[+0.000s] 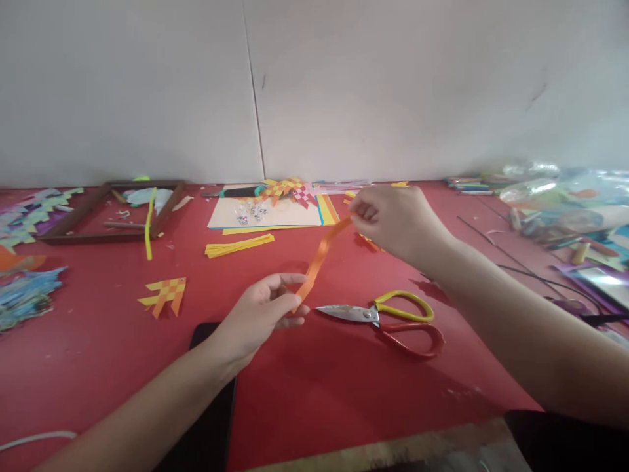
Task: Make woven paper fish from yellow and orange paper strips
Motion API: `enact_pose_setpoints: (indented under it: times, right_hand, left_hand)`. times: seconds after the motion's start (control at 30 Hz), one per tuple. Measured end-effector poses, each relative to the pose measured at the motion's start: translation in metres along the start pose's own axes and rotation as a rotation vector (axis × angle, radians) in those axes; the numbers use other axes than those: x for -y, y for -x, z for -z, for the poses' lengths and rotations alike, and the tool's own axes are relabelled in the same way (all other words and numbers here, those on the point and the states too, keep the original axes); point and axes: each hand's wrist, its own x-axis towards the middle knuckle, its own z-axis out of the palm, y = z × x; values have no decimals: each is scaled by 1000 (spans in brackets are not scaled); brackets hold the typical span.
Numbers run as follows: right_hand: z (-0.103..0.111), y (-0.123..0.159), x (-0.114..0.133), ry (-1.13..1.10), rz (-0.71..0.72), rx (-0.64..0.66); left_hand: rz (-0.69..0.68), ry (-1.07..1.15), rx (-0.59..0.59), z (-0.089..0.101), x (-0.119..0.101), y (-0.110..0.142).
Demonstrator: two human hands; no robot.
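Note:
An orange paper strip (322,254) is stretched at a slant between my two hands, above the red table. My left hand (268,305) pinches its lower end between thumb and fingers. At the upper end, my right hand (386,216) is closed on the strip with curled fingers. Just under the hands lie scissors (366,314) with one yellow and one red handle, blades pointing left. A woven yellow-and-orange paper fish (164,295) rests left of my left hand. Beyond the hands is a bundle of yellow paper strips (239,246).
A dark phone-like slab (211,393) lies under my left forearm. Paper sheets (275,215) with woven fish and small beads lie at the back. A brown frame (73,226) holds scraps at the left. Plastic bags and craft pieces (580,216) crowd the right side.

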Motion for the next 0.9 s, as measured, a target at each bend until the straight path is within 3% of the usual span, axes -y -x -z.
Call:
enact_pose_setpoints:
  times: [0.2,0.37,0.9]
  right_hand:
    - [-7,48,42,-53,204,109]
    - [-14,72,56,-215,254,216]
    - [-28,83,56,-478,137,66]
  left_hand:
    - [-59,135,-18,-10,6,-3]
    - [-44,177,11,-8,9,-6]
    - [174,530,116,-2,12,-12]
